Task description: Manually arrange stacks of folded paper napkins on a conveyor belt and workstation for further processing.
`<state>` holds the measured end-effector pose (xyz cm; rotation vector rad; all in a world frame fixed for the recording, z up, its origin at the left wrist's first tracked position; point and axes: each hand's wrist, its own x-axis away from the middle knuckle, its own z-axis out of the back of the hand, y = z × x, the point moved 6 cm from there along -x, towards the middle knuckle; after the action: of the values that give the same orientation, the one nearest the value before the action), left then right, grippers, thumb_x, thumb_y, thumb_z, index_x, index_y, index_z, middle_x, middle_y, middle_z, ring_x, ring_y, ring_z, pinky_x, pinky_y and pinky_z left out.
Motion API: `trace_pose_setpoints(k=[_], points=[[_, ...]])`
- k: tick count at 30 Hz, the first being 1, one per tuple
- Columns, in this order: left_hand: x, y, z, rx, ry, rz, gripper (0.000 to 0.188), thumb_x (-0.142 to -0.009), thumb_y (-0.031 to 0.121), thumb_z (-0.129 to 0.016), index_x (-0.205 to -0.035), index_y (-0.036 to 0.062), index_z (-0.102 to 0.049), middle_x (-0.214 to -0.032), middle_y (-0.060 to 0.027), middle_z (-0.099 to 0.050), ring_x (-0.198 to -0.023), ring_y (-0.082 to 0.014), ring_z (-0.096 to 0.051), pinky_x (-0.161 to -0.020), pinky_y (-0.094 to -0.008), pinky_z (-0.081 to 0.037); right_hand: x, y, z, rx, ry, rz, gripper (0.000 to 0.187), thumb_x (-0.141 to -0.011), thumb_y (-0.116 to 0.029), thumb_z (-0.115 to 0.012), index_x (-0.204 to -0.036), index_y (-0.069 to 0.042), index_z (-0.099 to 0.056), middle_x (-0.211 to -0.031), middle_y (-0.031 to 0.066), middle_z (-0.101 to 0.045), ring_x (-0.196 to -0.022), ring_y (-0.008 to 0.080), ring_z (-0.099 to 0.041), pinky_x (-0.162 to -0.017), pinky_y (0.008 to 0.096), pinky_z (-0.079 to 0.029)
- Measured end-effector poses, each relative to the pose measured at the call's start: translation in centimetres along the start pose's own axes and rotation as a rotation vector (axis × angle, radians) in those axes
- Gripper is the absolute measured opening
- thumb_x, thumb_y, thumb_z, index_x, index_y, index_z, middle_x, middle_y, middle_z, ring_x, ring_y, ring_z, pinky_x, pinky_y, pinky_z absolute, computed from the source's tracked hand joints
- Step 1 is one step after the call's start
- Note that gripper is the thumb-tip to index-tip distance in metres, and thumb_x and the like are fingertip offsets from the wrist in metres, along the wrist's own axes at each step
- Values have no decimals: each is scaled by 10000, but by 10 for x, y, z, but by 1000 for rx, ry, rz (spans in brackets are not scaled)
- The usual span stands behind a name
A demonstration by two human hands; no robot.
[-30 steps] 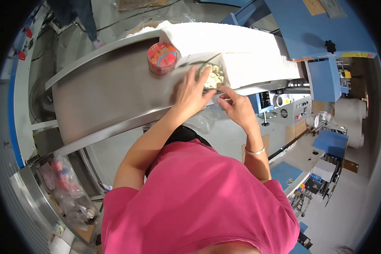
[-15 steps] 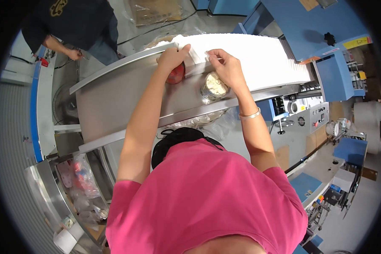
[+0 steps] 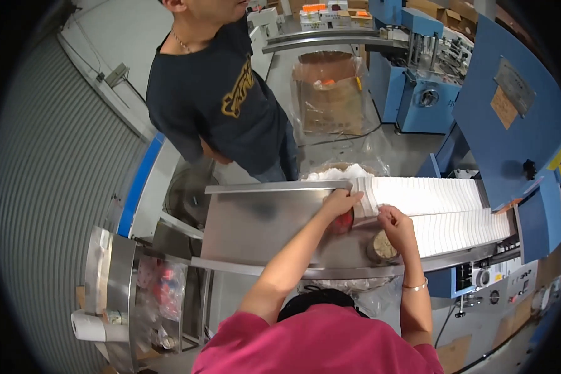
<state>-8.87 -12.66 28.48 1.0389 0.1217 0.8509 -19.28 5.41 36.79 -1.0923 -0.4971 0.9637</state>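
Two rows of thin white stacked pieces, a far row (image 3: pixel 430 194) and a near row (image 3: pixel 461 232), lie on a metal chute (image 3: pixel 262 224). My left hand (image 3: pixel 341 204) is at the left end of the far row, its fingers closed against the end pieces. Just right of it, my right hand (image 3: pixel 399 229) has its fingers pinched together at the near row's left end; what they hold is too small to make out. Under my left hand is a red round thing (image 3: pixel 341 223), partly covered. A round clear container (image 3: pixel 381 248) with pale contents stands beside my right wrist.
A person in a dark shirt (image 3: pixel 212 100) stands beyond the chute's left part. Blue machinery (image 3: pixel 511 106) borders the right end. Behind the chute stands a plastic-lined carton (image 3: pixel 330 100). A metal cart (image 3: pixel 121 268) with bagged items is at the lower left.
The view has tilted up, showing more of the person and the machines beyond. Both my hands remain at the stacks' left ends, with small finger shifts.
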Motion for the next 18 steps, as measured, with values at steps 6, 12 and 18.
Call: trace_pose_setpoints(k=[6, 12, 18], points=[[5, 7, 17, -69, 40, -45, 622, -824, 577, -552, -845, -36, -654, -808, -222, -659, -792, -339, -655, -708, -412, -475, 0, -12, -6, -51, -85, -27, 245, -859, -145, -633, -1045, 14, -630, -890, 152, -685, -793, 228, -668, -721, 312, -513], [9, 18, 16, 8, 26, -38, 567, -857, 526, -568, -795, -32, -652, -682, -145, -628, -620, -184, -565, -602, -347, -454, 1, -14, -6, -86, -127, -75, 261, -868, -169, -629, -1057, 11, -630, -893, 148, -686, -798, 220, -665, -729, 311, -511], [17, 16, 18, 215, -33, -13, 420, -893, 406, -614, -703, 33, -580, -632, 18, -517, -575, -62, -430, -500, -258, -370, 1, -15, -12, -151, -159, -90, 284, -862, -170, -640, -1081, 10, -625, -919, 126, -689, -778, 183, -652, -714, 300, -510]])
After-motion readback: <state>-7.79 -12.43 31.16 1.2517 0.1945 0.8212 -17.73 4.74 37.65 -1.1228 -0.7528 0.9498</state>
